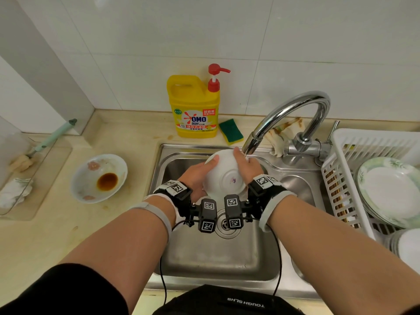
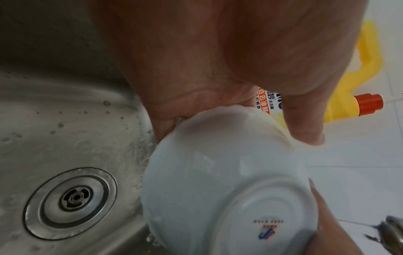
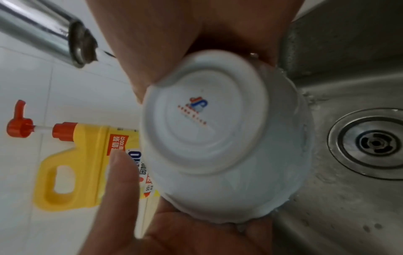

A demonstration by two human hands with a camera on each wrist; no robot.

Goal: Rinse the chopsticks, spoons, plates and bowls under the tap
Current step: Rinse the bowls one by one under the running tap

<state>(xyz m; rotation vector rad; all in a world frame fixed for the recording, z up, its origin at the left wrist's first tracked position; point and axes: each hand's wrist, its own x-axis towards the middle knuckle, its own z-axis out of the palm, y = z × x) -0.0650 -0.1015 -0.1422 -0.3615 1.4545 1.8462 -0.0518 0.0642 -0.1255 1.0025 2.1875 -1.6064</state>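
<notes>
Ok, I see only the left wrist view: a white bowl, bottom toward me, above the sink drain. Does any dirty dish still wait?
Observer: Yes. Apart from the white bowl, one dirty dish with brown sauce sits on the counter, left of the sink.
Operator: Where do rinsed ones go?
Observer: A white rack right of the sink already holds plates.
Operator: Is a sponge near?
Observer: A green and yellow sponge lies behind the sink, right of the detergent bottle.
</notes>
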